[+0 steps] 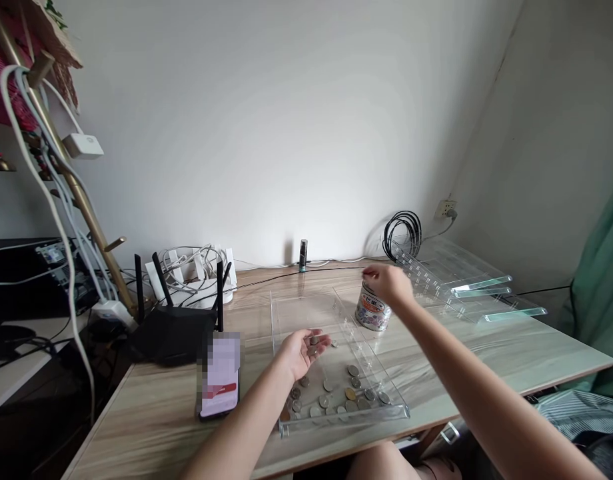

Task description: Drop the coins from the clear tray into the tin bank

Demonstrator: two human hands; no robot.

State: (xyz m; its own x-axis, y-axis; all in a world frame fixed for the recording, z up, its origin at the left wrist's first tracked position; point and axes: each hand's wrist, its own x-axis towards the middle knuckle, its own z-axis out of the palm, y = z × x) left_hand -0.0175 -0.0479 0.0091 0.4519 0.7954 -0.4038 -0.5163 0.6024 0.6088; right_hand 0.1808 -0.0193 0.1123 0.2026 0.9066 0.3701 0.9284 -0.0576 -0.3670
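Observation:
My left hand is turned palm up over a clear plastic tray, its fingers half curled around a few coins. Several coins, mostly silver, lie in the near end of the tray, among them a gold-coloured coin. To the right of the tray stands a printed tin can. Right above the can's mouth is my right hand, with its fingers pinched together. Whatever those fingers hold, if anything, is hidden from view.
A phone and a black router with upright antennas are on the left. Stacked clear trays and a coiled black cable occupy the back right. A small dark bottle stands by the wall.

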